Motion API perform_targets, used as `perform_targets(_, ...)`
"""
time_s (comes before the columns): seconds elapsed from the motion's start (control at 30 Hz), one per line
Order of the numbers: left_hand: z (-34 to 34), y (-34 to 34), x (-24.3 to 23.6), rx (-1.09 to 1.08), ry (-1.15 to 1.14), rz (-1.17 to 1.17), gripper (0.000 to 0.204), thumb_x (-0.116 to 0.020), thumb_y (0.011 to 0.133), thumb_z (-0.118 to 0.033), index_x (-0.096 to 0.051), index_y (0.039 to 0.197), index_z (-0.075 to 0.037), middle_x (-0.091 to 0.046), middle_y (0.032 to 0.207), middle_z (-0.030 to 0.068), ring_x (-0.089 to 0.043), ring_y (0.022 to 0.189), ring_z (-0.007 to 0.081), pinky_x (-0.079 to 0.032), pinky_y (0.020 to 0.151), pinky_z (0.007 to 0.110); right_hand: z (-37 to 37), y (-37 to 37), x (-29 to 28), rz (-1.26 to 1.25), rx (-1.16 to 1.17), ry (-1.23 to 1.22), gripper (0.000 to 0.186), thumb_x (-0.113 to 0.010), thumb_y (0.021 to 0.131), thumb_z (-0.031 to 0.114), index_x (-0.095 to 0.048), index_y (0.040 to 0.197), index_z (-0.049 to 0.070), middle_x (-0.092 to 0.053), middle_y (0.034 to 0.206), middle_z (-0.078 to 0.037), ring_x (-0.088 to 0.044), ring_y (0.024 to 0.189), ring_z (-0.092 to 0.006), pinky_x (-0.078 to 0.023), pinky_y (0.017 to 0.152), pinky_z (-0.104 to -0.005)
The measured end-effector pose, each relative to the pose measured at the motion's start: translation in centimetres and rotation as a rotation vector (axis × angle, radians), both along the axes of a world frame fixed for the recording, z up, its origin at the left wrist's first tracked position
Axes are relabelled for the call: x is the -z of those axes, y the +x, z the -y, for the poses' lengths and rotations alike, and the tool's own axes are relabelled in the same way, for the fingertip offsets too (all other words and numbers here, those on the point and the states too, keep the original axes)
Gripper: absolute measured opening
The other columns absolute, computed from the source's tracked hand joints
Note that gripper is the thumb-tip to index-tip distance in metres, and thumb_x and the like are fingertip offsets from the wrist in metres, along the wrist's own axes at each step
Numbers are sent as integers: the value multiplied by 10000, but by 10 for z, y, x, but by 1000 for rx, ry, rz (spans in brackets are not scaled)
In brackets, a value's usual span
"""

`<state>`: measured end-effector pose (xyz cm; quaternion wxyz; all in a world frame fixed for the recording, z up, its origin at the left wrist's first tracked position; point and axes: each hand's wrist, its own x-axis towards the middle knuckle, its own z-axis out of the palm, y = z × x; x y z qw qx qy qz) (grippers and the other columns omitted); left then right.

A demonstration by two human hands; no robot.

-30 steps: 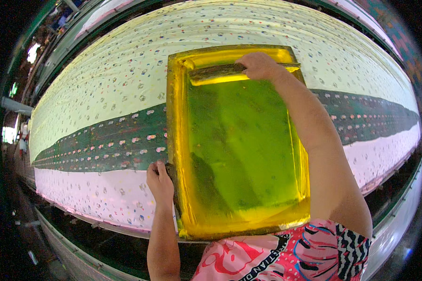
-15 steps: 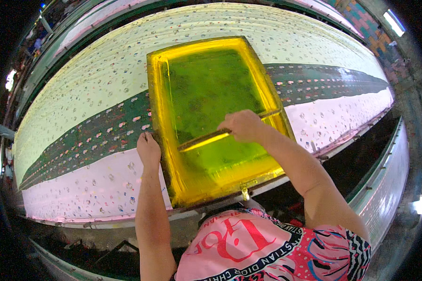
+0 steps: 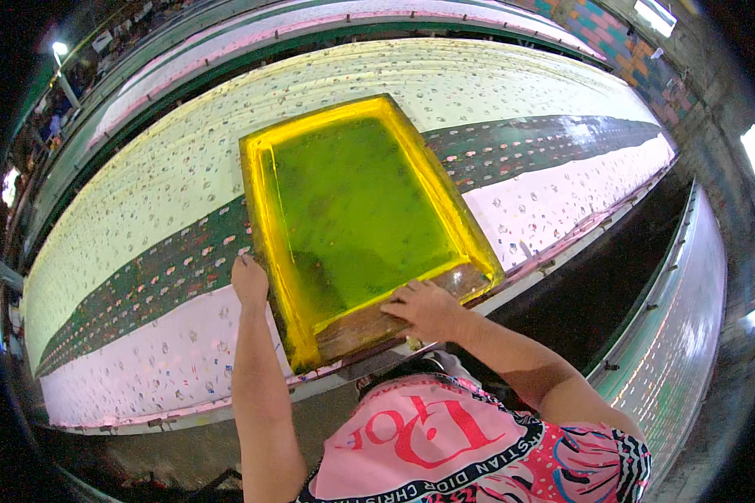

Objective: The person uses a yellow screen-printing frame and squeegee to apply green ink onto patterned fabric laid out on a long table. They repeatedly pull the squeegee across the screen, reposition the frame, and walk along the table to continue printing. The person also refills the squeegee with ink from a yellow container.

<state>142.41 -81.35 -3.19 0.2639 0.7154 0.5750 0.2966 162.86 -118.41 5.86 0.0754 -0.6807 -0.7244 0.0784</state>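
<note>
A screen-printing frame [image 3: 344, 214] with a green mesh and yellow ink along its borders lies across the long table. At its near end a brown squeegee [image 3: 356, 333] is tilted with its broad face up, yellow ink along its far edge. My right hand [image 3: 428, 310] grips the squeegee near its middle, fingers bent over the face. My left hand [image 3: 249, 283] is closed in a pinch beside the frame's left edge; what lies between its fingers is hidden.
Printed cloth [image 3: 159, 335], white to pinkish with small motifs, covers the table, with a dark green printed band [image 3: 176, 260] between light strips. Another long table [image 3: 679, 285] stands at the right, past a dark gap. More cloth-covered tables [image 3: 226, 50] run behind.
My right hand has pulled the squeegee toward me, from mid-screen to the near end, and it now leans flatter. The left hand stays by the frame's left edge. The view has shifted.
</note>
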Motion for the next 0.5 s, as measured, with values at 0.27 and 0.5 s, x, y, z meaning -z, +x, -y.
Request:
perform_targets(0.27, 7, 11, -17, -11, -56, -142, 493, -483, 1120, -359, -700, 1198, 77, -723, 1210, 292, -672, 1124, 487, -498, 957, 561, 21, 29, 12, -190, -132, 56, 666, -789, 892, 505, -672, 1386, 74, -661, 1378, -183, -623, 1309, -382, -490, 1112, -517)
perform_targets(0.5, 15, 16, -28, -180, -5, -370, 500, -451, 1143, -352, -723, 1139, 68, -735, 1120, 298, -683, 1061, 499, -516, 929, 573, 47, 170, 21, -371, -57, 208, 543, -768, 959, 372, -654, 1401, 79, -608, 1484, -184, -558, 1390, -425, -444, 1170, -554)
